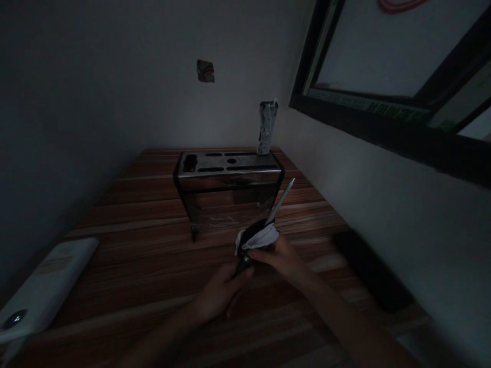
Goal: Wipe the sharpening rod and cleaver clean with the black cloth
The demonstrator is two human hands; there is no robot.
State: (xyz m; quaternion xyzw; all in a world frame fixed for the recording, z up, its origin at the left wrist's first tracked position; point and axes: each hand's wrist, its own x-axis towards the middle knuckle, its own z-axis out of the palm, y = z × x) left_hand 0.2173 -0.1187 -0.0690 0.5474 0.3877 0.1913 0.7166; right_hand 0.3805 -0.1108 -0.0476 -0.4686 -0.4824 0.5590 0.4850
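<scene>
My left hand (220, 291) is closed around the dark handle of a knife (281, 200) whose pale blade points up and to the right. My right hand (282, 255) pinches a white cloth (260, 238) that is bunched around the base of the blade. Both hands hover low over a wooden table (153, 255), just in front of a dark knife block (229, 191) with several slots in its metal top. The scene is dim.
A white flat device (46, 286) lies at the table's left edge. A dark flat object (368, 268) lies along the right wall. A crumpled wrapped tube (266, 127) stands in the back corner. A window (391, 61) is at upper right.
</scene>
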